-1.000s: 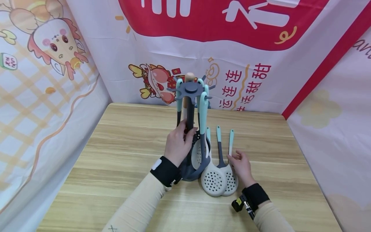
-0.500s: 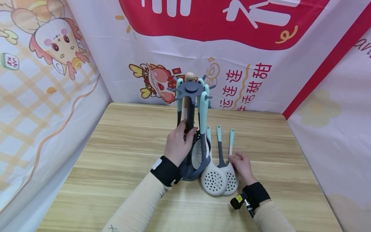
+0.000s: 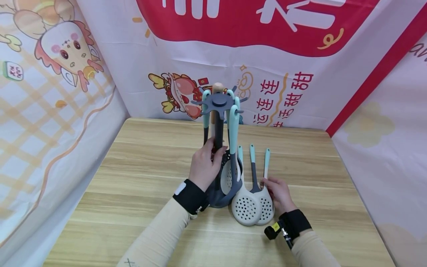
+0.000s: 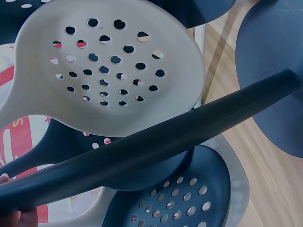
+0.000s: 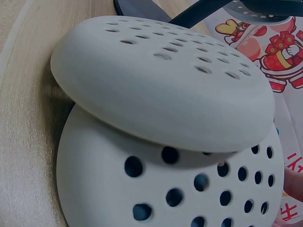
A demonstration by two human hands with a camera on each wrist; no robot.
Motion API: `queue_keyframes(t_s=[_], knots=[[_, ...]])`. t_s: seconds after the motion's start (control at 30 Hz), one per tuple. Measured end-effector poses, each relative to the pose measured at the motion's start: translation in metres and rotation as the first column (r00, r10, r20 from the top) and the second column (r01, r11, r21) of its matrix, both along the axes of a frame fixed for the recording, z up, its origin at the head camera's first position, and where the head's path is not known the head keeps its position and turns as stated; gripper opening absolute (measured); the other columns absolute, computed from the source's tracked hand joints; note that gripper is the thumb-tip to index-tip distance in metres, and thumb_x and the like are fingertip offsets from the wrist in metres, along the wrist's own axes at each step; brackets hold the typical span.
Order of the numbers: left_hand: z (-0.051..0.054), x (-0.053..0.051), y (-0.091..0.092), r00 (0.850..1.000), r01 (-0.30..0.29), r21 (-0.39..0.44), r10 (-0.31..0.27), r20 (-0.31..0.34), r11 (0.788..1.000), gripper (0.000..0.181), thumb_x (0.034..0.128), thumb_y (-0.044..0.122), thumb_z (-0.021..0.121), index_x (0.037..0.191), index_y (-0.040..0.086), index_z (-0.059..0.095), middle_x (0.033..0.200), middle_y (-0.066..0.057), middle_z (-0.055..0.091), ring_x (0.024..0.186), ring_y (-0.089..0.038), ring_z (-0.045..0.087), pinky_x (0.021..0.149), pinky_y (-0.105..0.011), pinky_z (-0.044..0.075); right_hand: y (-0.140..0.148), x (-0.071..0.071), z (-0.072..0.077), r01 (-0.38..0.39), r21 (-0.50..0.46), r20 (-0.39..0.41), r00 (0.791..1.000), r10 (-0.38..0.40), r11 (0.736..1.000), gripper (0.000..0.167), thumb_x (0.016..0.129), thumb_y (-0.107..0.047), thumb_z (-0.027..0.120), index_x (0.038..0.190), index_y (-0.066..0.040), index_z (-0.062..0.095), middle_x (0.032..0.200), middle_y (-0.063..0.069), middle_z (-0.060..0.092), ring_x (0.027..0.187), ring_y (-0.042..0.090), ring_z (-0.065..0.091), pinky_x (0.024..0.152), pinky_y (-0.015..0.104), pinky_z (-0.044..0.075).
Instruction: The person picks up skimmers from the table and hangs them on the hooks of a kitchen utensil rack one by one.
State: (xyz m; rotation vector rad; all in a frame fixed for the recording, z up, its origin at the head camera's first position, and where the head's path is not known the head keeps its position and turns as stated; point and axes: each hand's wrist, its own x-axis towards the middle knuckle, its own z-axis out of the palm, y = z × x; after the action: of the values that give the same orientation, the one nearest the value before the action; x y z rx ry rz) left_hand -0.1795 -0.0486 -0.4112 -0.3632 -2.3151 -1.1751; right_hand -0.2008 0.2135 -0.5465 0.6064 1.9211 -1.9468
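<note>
My left hand [image 3: 207,165] grips the dark post [image 4: 142,149] of a utensil stand [image 3: 219,102] in the head view. Several utensils with mint-ended handles hang from its top, among them a pale skimmer [image 4: 111,66] and a dark skimmer [image 4: 175,203]. Right of the base, two pale skimmers lie partly overlapped: the left skimmer [image 3: 246,209] on top, the right skimmer [image 3: 267,205] partly beneath. My right hand [image 3: 279,193] pinches the right skimmer's handle just above its head. Between them lies a utensil with a dark-grey handle [image 3: 254,172]; its head is hidden.
The stand's round base [image 4: 272,71] sits on a wood-grain table [image 3: 146,163]. Printed cloth [image 3: 126,55] hangs behind the table and along both sides. A wooden-topped handle [image 3: 218,87] rises behind the stand's top.
My right hand has shifted very slightly and its fingers have drawn in closer about the right skimmer's handle. The left hand, stand and lying utensils stay in place.
</note>
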Motion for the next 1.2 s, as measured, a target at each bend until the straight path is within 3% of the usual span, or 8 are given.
queue_keyframes(t_s=[0.27,0.6,0.73,0.87,1.0,1.2], knots=[[0.001,0.001,0.001,1.000,0.000,0.012,0.000,0.007,1.000,0.026,0.1002,0.019,0.060,0.117,-0.001,0.060,0.092,-0.015,0.072,0.076,-0.024,0.071,0.066,-0.035,0.059,0.001,0.001,-0.002,0.001,0.028,0.028,1.000,-0.002,1.000,0.042,0.101,-0.016,0.055,0.138,0.003,0.051,0.104,0.005,0.068,0.090,0.012,0.063,0.077,0.021,0.051],[0.001,0.000,0.000,0.999,0.016,0.040,-0.017,0.028,0.999,0.026,0.1009,0.019,0.059,0.117,-0.001,0.060,0.096,-0.016,0.073,0.083,-0.026,0.073,0.072,-0.036,0.060,-0.004,-0.002,-0.015,0.036,0.120,-0.064,0.998,-0.029,0.992,0.038,0.100,-0.007,0.053,0.133,0.012,0.052,0.099,0.010,0.065,0.085,0.010,0.059,0.068,0.018,0.050],[0.001,-0.001,-0.001,0.998,0.049,0.062,-0.051,0.034,0.997,0.026,0.1010,0.018,0.059,0.119,0.000,0.060,0.099,-0.016,0.073,0.088,-0.026,0.073,0.076,-0.036,0.060,-0.007,-0.001,-0.015,0.045,0.149,-0.050,0.998,-0.037,0.988,0.039,0.100,-0.009,0.053,0.135,0.009,0.051,0.113,0.017,0.063,0.097,0.016,0.060,0.072,0.017,0.050],[0.002,-0.002,-0.005,0.994,0.104,0.068,-0.107,0.038,0.992,0.025,0.1009,0.017,0.059,0.120,0.000,0.061,0.101,-0.015,0.073,0.090,-0.025,0.072,0.078,-0.036,0.060,-0.008,-0.002,-0.018,0.058,0.161,-0.041,0.998,-0.052,0.985,0.039,0.100,-0.010,0.052,0.134,0.008,0.052,0.118,0.019,0.062,0.107,0.022,0.058,0.074,0.017,0.049],[0.005,-0.003,-0.011,0.973,0.215,0.105,-0.223,0.066,0.971,0.024,0.1024,0.013,0.054,0.122,-0.001,0.058,0.108,-0.015,0.071,0.099,-0.026,0.071,0.085,-0.036,0.059,-0.010,-0.002,-0.021,0.066,0.167,-0.050,0.997,-0.059,0.984,0.038,0.100,-0.010,0.052,0.134,0.008,0.052,0.114,0.017,0.063,0.106,0.022,0.058,0.074,0.017,0.048],[0.008,-0.006,-0.017,0.912,0.365,0.182,-0.390,0.128,0.913,0.029,0.1053,0.006,0.044,0.132,-0.002,0.051,0.125,-0.015,0.065,0.116,-0.027,0.066,0.101,-0.038,0.051,-0.011,-0.004,-0.022,0.082,0.166,-0.063,0.995,-0.073,0.983,0.036,0.099,-0.008,0.053,0.131,0.009,0.054,0.110,0.015,0.063,0.101,0.021,0.057,0.073,0.018,0.048]])
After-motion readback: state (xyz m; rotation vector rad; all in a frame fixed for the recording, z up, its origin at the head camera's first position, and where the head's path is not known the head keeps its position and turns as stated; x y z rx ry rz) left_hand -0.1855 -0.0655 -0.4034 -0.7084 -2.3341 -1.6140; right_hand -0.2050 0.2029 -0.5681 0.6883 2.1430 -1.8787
